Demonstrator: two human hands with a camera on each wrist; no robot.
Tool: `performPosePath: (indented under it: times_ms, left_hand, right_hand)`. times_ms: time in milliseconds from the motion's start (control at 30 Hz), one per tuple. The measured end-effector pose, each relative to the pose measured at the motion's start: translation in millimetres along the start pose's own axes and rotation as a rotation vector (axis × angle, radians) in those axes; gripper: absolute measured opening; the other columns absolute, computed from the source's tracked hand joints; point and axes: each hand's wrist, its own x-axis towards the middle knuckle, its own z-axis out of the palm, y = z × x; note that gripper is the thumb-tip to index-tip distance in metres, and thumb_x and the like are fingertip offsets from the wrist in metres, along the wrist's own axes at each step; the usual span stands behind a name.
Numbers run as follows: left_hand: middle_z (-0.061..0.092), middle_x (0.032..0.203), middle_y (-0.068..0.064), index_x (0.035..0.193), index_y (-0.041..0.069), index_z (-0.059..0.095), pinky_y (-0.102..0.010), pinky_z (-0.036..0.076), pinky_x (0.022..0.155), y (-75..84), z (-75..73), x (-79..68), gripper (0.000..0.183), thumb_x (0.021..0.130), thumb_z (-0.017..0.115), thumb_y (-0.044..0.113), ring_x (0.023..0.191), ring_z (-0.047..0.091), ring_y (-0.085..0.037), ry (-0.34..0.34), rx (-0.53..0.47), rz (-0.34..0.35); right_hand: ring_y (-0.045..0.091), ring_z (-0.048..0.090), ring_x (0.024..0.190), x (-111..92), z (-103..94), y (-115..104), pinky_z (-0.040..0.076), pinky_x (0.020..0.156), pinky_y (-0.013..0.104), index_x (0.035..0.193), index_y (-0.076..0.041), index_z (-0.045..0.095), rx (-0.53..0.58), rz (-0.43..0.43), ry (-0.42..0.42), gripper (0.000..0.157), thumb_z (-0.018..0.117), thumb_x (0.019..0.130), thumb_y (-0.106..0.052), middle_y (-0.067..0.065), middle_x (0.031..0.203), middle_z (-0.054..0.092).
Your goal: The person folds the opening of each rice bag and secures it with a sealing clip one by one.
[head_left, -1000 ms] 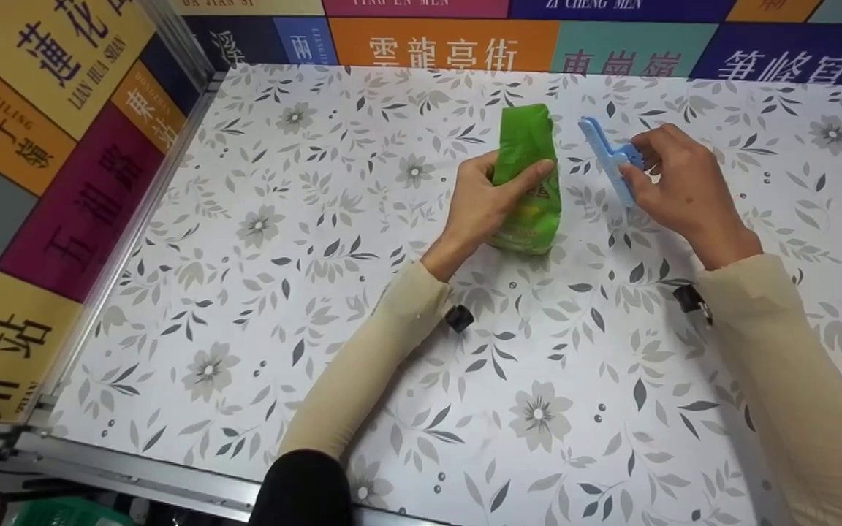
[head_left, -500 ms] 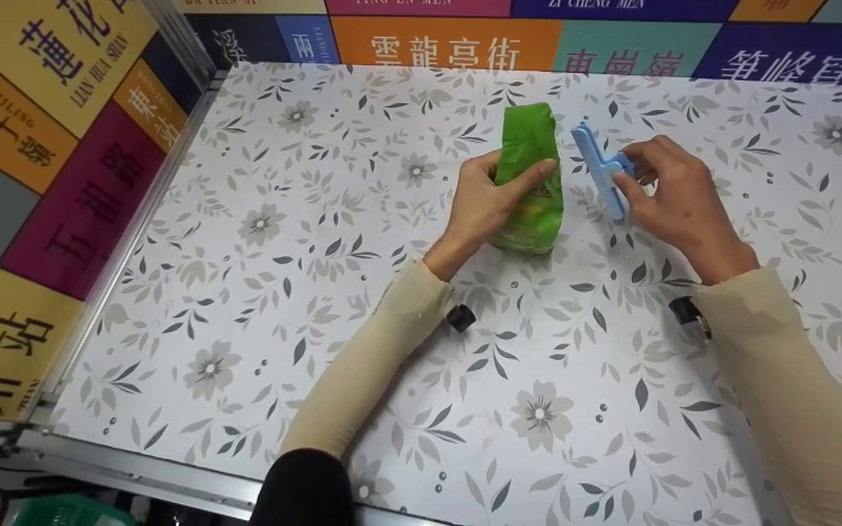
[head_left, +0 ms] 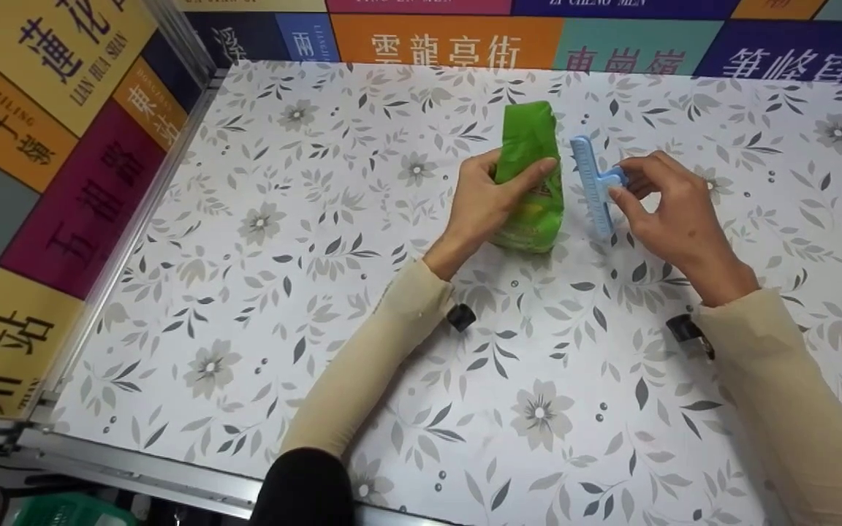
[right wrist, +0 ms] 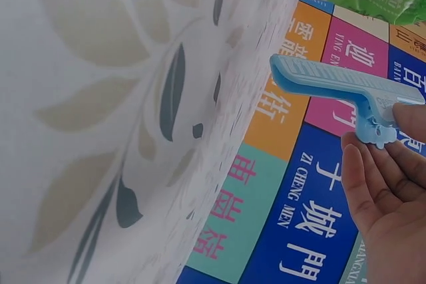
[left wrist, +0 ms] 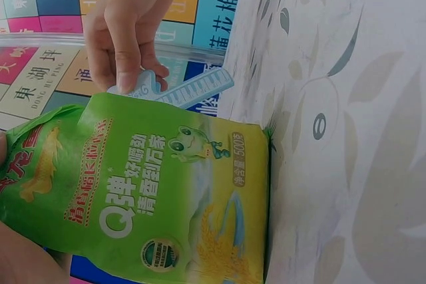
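Note:
My left hand (head_left: 481,199) grips the upper part of a green bag of rice (head_left: 532,219), thumb across its front. The bag stands upright on the table, its top strip (head_left: 528,120) rising above the hand. In the left wrist view the printed face of the rice bag (left wrist: 153,191) shows a frog and rice ears. To the right, apart from the bag in the head view, my right hand (head_left: 673,208) pinches a light blue bag clip (head_left: 590,183) by its handle tabs. The long ridged bar of the bag clip (right wrist: 333,78) points away from the fingers in the right wrist view.
A white tabletop (head_left: 392,336) with a grey leaf and flower print spreads under both hands. Panels with large lettering (head_left: 450,44) stand along the back and left edges. A green container (head_left: 70,511) sits below the table's front left edge.
My right hand has moved a little towards me and to the left with the bag clip, whose bar has turned more upright. The left hand and the bag of rice have stayed almost still.

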Motion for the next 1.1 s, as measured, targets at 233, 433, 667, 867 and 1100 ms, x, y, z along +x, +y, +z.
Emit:
performPosePath:
  times_ms: [233, 433, 667, 867, 1100]
  left_hand:
    - [0.075, 0.081, -0.007, 0.095, 0.001, 0.074, -0.029, 0.057, 0.062, -1.1, 0.0, -1.0, 0.022, 0.094, 0.078, 0.022, 0.066, 0.066, -0.012, -0.011, 0.008, -0.005]
    - [0.077, 0.088, -0.011, 0.101, 0.0, 0.074, -0.03, 0.06, 0.067, -0.5, 0.4, -1.0, 0.024, 0.095, 0.077, 0.023, 0.07, 0.069, -0.012, -0.027, 0.025, -0.03]
    - [0.078, 0.09, -0.011, 0.103, 0.001, 0.074, -0.029, 0.06, 0.069, 0.8, 0.6, -1.3, 0.024, 0.095, 0.078, 0.024, 0.072, 0.069, -0.012, -0.025, 0.019, -0.039]
    - [0.077, 0.083, -0.011, 0.097, 0.0, 0.075, -0.03, 0.058, 0.065, -0.1, 0.8, -1.4, 0.019, 0.093, 0.079, 0.018, 0.069, 0.07, -0.014, -0.001, -0.019, 0.008]
    - [0.077, 0.08, -0.01, 0.094, 0.001, 0.075, -0.03, 0.058, 0.063, -0.1, 1.1, -0.4, 0.018, 0.093, 0.079, 0.018, 0.067, 0.071, -0.015, -0.003, -0.026, 0.033]
  right_hand:
    - [-0.021, 0.05, 0.089, -5, 2.4, 5, 0.042, 0.083, 0.002, 0.121, 0.003, 0.069, 0.005, -0.015, 0.008, 0.026, 0.071, 0.098, -0.006, 0.017, 0.102, 0.069]
    - [-0.02, 0.05, 0.089, -9, 2.8, 3, 0.043, 0.082, 0.004, 0.122, 0.004, 0.069, 0.002, -0.02, 0.01, 0.026, 0.071, 0.097, -0.005, 0.017, 0.102, 0.069]
    - [-0.019, 0.05, 0.089, -14, 4.5, -3, 0.041, 0.079, 0.007, 0.121, 0.001, 0.07, 0.005, -0.034, 0.009, 0.026, 0.073, 0.096, -0.004, 0.015, 0.102, 0.07]
    - [-0.018, 0.051, 0.09, -16, 6.2, -5, 0.039, 0.077, 0.007, 0.12, 0.002, 0.07, 0.006, -0.074, 0.015, 0.027, 0.075, 0.094, -0.003, 0.016, 0.101, 0.07]
    - [-0.015, 0.053, 0.089, -19, 5.6, -6, 0.039, 0.076, 0.007, 0.117, 0.003, 0.07, 0.01, -0.082, 0.015, 0.027, 0.077, 0.092, -0.001, 0.016, 0.099, 0.07]
